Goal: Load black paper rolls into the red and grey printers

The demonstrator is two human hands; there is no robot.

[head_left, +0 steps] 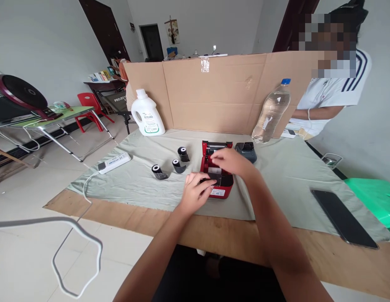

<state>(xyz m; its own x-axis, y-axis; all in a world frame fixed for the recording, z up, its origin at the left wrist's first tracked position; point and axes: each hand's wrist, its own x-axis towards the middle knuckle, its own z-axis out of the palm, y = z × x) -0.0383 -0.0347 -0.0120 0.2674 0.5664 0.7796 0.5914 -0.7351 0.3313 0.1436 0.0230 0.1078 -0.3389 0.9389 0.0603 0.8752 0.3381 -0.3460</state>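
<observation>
A small red receipt printer [229,191], its lid [217,144] raised at the back, stands on the cloth in front of me. Inside, a pale piece [214,170] and dark parts show between my hands. My left hand [196,191] grips the printer's front left edge, fingers bent over the rim. Over the right side of the opening hovers my right hand [232,161], its fingers bent but apart, tips near the lid's hinge; I see nothing in them. Three black paper rolls with white cores, a front one [157,171], a middle one [178,166] and a rear one [183,153], lie to the left.
A dark grey device [246,152] sits right of the printer. Behind are a white detergent jug [147,113], a water bottle [272,113] and a cardboard screen [214,96]. A power strip [115,162] lies left, a phone [342,218] right. Another person [336,92] is beyond the screen.
</observation>
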